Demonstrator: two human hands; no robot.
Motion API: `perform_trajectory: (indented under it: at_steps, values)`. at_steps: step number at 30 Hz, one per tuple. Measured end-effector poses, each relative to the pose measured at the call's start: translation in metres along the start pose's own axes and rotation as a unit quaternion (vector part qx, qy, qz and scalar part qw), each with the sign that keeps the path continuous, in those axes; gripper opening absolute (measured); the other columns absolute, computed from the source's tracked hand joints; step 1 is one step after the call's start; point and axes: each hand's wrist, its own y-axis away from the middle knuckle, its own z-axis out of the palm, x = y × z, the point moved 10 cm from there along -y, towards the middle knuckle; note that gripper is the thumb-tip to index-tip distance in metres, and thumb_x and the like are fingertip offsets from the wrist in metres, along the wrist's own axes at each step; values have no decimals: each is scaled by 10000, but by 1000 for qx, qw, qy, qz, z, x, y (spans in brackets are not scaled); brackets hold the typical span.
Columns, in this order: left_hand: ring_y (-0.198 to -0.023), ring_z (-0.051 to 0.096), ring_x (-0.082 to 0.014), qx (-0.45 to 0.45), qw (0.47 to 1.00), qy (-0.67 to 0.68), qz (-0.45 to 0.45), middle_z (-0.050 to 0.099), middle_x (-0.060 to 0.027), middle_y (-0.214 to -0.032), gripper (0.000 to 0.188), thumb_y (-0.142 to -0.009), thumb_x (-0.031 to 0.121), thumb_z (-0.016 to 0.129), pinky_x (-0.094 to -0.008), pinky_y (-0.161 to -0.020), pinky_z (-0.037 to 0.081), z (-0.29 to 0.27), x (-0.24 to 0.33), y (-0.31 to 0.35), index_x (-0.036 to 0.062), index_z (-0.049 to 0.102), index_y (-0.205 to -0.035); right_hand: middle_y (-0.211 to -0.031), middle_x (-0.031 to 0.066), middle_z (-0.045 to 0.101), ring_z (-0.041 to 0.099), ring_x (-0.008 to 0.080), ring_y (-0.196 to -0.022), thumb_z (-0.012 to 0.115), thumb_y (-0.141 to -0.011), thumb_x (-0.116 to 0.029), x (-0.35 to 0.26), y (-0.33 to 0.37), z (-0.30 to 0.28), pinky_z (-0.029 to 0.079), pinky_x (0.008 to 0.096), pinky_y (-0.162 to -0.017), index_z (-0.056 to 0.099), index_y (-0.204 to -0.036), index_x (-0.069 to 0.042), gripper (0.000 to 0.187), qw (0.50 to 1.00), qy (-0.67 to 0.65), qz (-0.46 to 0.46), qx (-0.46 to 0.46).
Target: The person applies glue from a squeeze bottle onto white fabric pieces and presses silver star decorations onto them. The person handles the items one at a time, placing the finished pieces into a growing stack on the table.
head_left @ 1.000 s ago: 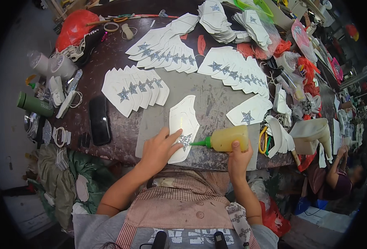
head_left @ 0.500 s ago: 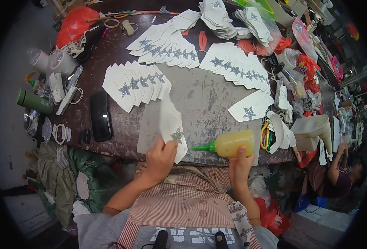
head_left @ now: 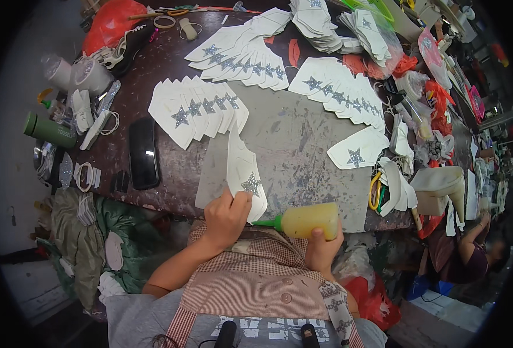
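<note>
My left hand (head_left: 226, 219) is closed on the near part of a white shoe-upper piece (head_left: 240, 159) at the table's front edge. A silver glitter star (head_left: 250, 184) lies on that piece, just above my fingers. My right hand (head_left: 324, 248) grips a squeeze bottle (head_left: 310, 220) of yellowish liquid, tipped on its side. Its green nozzle (head_left: 267, 223) points left, and the tip is at the piece's lower end; whether it touches cannot be made out. Overlapping white pieces with stars (head_left: 195, 113) fan out beyond, and a single starred piece (head_left: 358, 148) lies to the right.
A grey board (head_left: 303, 168) lies under the work. At left are a black phone (head_left: 144, 153) and a green flask (head_left: 50, 130). Yellow-handled scissors (head_left: 375, 191) and a cream container (head_left: 436, 188) stand right. Stacked white pieces (head_left: 314, 26) sit at the back. Another person (head_left: 474, 249) is far right.
The bottle has moved left and down, bringing its nozzle to the piece's lower end. My left hand keeps its grip on the piece. The whole view has shifted slightly.
</note>
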Motion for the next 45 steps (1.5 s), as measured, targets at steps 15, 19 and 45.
perform_trajectory:
  at_steps: [15, 19, 45]
  values:
    - [-641, 492, -16, -70, 889, 361, -272, 544, 47, -835, 135, -905, -3, 618, -195, -511, 381, -44, -76, -9, 53, 587, -1023, -1273, 134, 567, 602, 274, -1146, 643, -954, -369, -5, -45, -36, 510, 463, -980, 443, -1379, -34, 577, 963, -270, 13, 11]
    - [-658, 448, -28, 75, 926, 265, -257, 513, 29, -831, 300, -933, 21, 562, -186, -559, 368, -120, -149, -64, 78, 489, -1218, -1338, 149, 546, 574, 310, -1196, 596, -964, -415, 18, -84, -68, 524, 472, -974, 428, -1412, -76, 587, 923, -383, 38, 30]
    - [-1121, 555, -397, 103, 960, -241, -99, 381, -241, -1480, 876, -720, -24, 761, -434, -920, 491, -56, -103, -134, 118, 376, -1494, -1363, 118, 546, 549, 305, -1238, 653, -889, -502, 35, -71, -80, 478, 472, -1026, 433, -1420, -106, 698, 889, -452, 69, 22]
